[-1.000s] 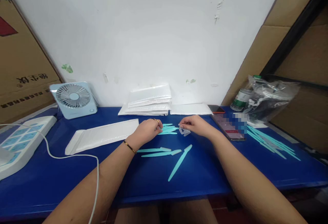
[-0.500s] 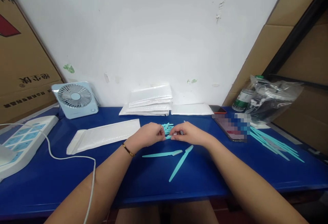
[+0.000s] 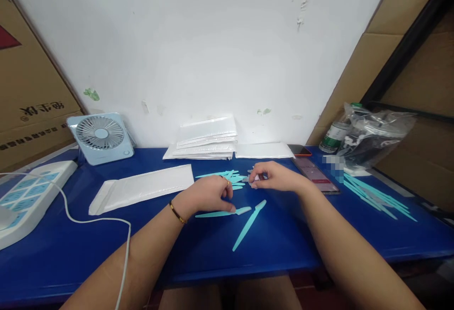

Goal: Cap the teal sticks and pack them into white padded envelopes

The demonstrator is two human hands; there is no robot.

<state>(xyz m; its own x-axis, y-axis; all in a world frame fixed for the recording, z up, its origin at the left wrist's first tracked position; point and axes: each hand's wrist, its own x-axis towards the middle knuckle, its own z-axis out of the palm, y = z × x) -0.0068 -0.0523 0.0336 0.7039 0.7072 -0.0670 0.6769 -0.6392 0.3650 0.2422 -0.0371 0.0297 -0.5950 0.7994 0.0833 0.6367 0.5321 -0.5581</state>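
Several turquoise eyebrow razors (image 3: 238, 178) lie in a loose pile in the middle of the blue table. My left hand (image 3: 214, 194) hovers at the near left side of this pile, thumb and fingers apart. Its thumb is over a single razor (image 3: 213, 214); whether it touches cannot be told. Another razor (image 3: 249, 226) lies slanted closer to me. At the pile's right end, my right hand (image 3: 271, 176) has its fingers closed around a small pale piece (image 3: 258, 177), mostly covered by the fingers.
White padded envelopes (image 3: 207, 135) are stacked against the wall, and one envelope (image 3: 142, 188) lies at left. A phone (image 3: 319, 177), more razors (image 3: 379, 196), a bottle (image 3: 333, 137) and a plastic bag (image 3: 376, 135) are at right. At left are a fan (image 3: 101, 135), power strip (image 3: 33, 196) and cable (image 3: 95, 219).
My hands have moved apart. The right one shifted right to the pile's end; the left thumb has opened and come down toward the near razor. More of the pile now shows.
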